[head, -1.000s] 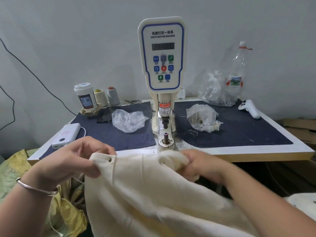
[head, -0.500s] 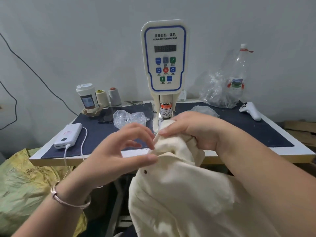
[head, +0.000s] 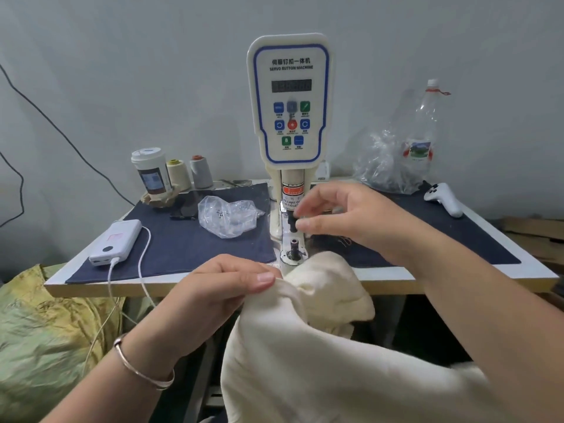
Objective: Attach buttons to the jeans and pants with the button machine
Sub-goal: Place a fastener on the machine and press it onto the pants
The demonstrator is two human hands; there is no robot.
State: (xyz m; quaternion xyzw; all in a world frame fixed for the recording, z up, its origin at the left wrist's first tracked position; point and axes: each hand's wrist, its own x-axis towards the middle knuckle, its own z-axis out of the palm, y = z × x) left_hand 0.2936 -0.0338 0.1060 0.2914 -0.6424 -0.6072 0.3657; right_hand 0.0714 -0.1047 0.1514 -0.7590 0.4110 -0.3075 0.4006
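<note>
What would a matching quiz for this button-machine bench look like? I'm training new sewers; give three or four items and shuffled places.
Things:
1. power bank
2. cream pants
3. white controller
4. lidded cup

Places:
A. far right of the table
B. held by the left hand, below the table's front edge
C. back left, beside two thread cones
D. front left, cable plugged in

Pairs: 1-D, 2-B, 3-A, 4-C
</note>
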